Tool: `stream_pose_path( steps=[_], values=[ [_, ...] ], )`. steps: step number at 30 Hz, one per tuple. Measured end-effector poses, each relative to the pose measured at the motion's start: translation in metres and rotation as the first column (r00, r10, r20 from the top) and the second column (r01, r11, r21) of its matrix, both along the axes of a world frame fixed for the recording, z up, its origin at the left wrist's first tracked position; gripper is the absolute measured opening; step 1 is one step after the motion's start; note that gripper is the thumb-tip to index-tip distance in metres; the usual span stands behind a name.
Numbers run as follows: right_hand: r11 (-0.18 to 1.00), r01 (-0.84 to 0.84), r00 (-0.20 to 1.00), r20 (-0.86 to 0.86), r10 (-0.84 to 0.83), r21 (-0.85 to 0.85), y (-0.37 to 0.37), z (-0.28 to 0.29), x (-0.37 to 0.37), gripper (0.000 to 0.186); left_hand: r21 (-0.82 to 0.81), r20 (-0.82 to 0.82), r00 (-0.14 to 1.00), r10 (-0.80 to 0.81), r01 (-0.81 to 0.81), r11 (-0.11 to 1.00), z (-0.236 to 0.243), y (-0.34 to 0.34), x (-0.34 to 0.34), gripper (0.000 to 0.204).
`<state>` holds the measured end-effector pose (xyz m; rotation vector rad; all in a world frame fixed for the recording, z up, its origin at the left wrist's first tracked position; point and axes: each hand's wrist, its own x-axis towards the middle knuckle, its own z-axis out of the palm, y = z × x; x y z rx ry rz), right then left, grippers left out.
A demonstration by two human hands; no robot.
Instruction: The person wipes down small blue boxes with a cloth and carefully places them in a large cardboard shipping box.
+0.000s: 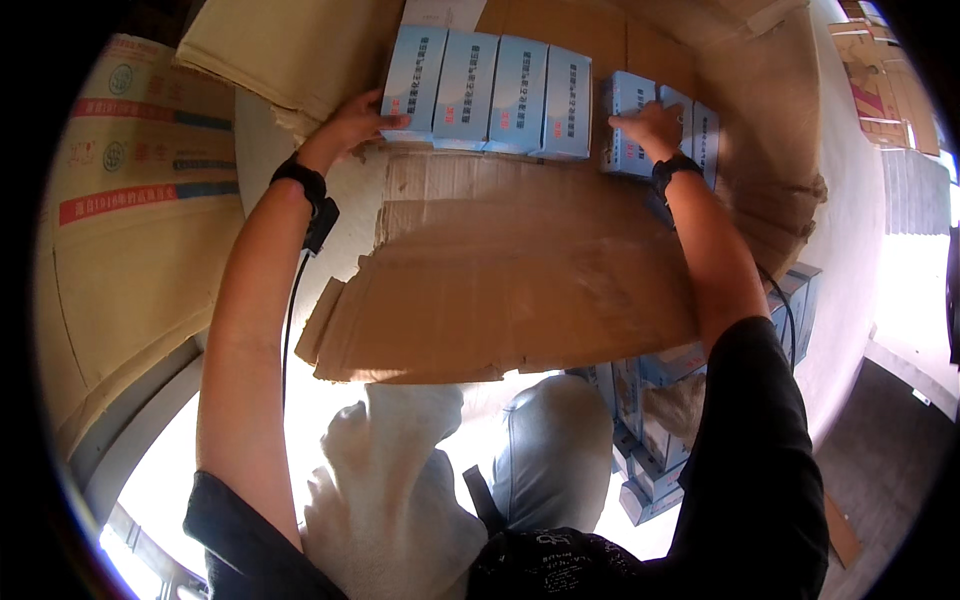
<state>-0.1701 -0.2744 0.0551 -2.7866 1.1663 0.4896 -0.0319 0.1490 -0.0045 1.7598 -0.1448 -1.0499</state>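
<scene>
Main worry here: the row of four blue boxes [465,90] at the far side of the big open carton [775,100] could fan apart or tip, since the left hand [350,128] seems to touch only its left end. The right hand [655,130] is on a trio of blue boxes [704,140] at the carton's far right; can't tell if either hand is clenched or just resting. The carton's ragged near flap [500,300] might snag a corner too. Both groups look to be inside the carton. More blue boxes [650,485] are piled off its near right.
</scene>
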Motion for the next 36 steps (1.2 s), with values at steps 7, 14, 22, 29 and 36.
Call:
stream_pose_path(
  steps=[7, 14, 22, 29, 36],
  values=[
    [0.991, -0.050, 0.984, 0.166, 0.070, -0.124, 0.005, -0.002, -0.012, 0.094, -0.009, 0.001, 1.000, 0.000, 0.000, 1.000, -0.001, 0.000, -0.001, 0.071],
    [0.831, -0.410, 0.890, 0.362, 0.276, 0.376, 0.009, -0.024, 0.019, 0.103, -0.033, -0.030, 0.999, 0.023, -0.024, 0.999, -0.004, -0.003, -0.001, 0.067],
    [0.669, -0.575, 0.675, 0.735, 0.062, 0.471, 0.056, -0.058, 0.017, 0.112, -0.058, -0.005, 0.998, 0.063, -0.063, 0.996, 0.007, -0.002, -0.007, 0.059],
    [0.827, -0.237, 0.911, 0.412, 0.006, 0.511, 0.038, -0.044, 0.010, 0.130, -0.029, 0.012, 0.999, 0.047, -0.047, 0.999, -0.006, -0.006, -0.004, 0.059],
    [0.983, -0.181, 0.975, 0.133, 0.178, 0.010, 0.070, -0.011, 0.003, 0.098, -0.001, 0.047, 0.998, 0.039, -0.039, 0.999, -0.012, -0.004, -0.002, 0.059]
  ],
)
